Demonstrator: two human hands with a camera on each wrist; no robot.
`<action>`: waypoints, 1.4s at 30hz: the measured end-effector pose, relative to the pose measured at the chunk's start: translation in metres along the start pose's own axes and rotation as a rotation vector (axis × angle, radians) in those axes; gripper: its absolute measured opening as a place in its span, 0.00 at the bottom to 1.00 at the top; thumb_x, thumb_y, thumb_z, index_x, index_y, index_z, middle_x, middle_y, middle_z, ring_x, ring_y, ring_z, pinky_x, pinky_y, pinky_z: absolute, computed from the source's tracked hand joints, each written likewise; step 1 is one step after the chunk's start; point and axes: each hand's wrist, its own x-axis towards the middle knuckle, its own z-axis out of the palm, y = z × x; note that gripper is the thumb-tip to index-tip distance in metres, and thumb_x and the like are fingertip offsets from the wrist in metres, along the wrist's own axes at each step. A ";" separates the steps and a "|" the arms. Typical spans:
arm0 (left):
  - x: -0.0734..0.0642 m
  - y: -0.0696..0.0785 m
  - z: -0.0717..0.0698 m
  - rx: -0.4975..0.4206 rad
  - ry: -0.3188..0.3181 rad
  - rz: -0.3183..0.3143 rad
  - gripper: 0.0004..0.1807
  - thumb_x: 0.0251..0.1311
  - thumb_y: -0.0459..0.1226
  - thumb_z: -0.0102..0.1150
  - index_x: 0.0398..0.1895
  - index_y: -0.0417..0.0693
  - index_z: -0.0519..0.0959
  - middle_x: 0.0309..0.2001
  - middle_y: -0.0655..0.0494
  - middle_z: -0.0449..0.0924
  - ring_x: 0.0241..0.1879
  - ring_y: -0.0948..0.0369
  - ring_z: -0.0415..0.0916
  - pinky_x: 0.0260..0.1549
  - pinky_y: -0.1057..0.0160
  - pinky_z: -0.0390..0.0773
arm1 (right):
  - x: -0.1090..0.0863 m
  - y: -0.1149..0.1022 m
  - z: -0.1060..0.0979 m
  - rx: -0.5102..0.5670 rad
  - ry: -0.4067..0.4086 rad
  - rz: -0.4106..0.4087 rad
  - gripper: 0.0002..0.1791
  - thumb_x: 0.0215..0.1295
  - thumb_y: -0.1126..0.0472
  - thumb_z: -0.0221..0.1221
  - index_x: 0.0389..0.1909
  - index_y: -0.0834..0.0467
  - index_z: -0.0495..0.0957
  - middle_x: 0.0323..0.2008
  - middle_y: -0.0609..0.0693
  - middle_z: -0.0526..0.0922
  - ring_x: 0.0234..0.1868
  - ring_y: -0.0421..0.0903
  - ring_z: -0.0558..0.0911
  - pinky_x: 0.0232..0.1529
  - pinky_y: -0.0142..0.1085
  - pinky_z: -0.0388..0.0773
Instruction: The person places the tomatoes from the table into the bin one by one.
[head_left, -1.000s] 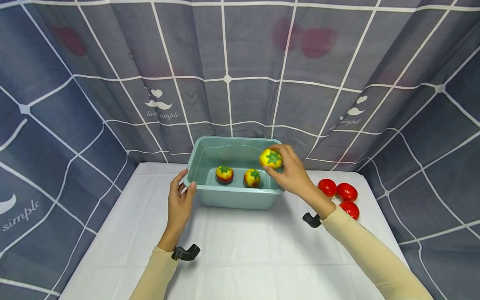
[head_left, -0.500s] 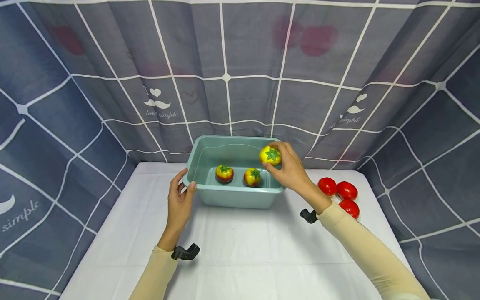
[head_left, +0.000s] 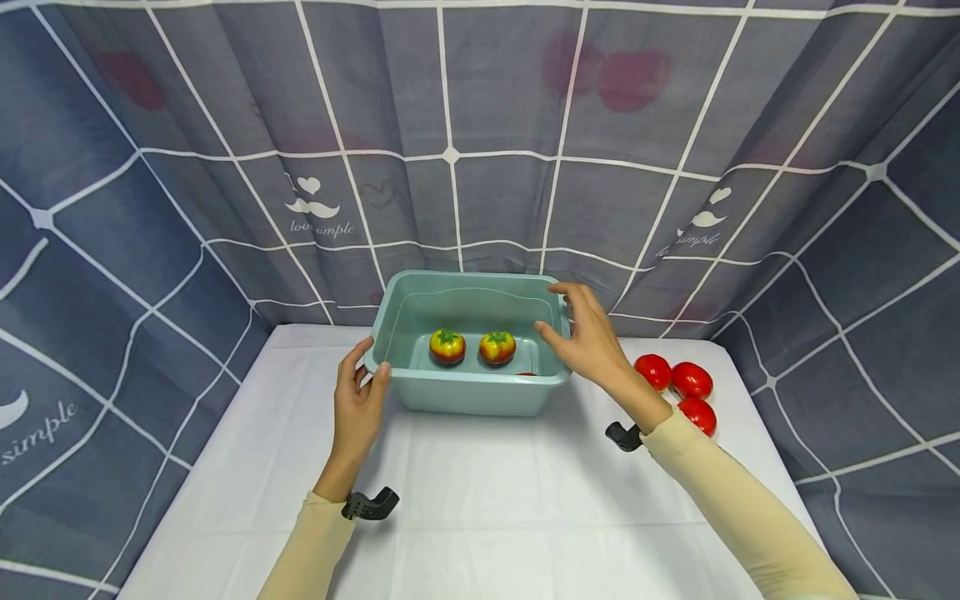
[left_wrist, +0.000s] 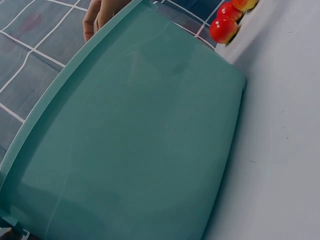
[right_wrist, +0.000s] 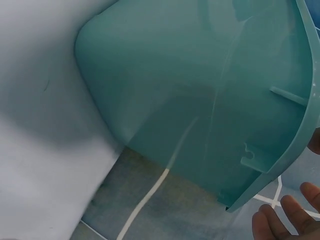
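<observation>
A pale green plastic bin (head_left: 465, 396) stands at the back of the table. My left hand (head_left: 357, 408) holds its left rim near the front corner, thumb at the front and fingers along the side. Inside sit two yellow-and-red tomatoes, the left tomato (head_left: 447, 347) and the right tomato (head_left: 497, 348), green leaves up. A red sliver of another tomato (head_left: 527, 374) peeks over the front wall, the rest hidden. My right hand (head_left: 588, 337) hovers at the right rim with fingers spread and nothing between them; its fingers (right_wrist: 295, 210) also show beside the rim in the right wrist view.
Three red tomatoes lie on the table right of the bin, close to my right forearm: a left one (head_left: 653, 372), a back one (head_left: 692, 380) and a front one (head_left: 697, 415). A grey checked curtain (head_left: 495, 200) encloses the white-covered table (head_left: 465, 500).
My right hand has let go of its tomato, which dropped into the bin. The tomato on the right inside has shifted and turned upright. My left hand has stayed on the rim.
</observation>
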 end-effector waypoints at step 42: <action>-0.002 0.004 0.002 0.010 0.008 0.002 0.30 0.80 0.34 0.58 0.82 0.50 0.65 0.77 0.51 0.62 0.67 0.56 0.73 0.55 0.80 0.78 | -0.135 0.098 -0.048 0.018 0.300 0.431 0.31 0.70 0.58 0.70 0.70 0.61 0.73 0.66 0.63 0.78 0.66 0.63 0.79 0.61 0.28 0.73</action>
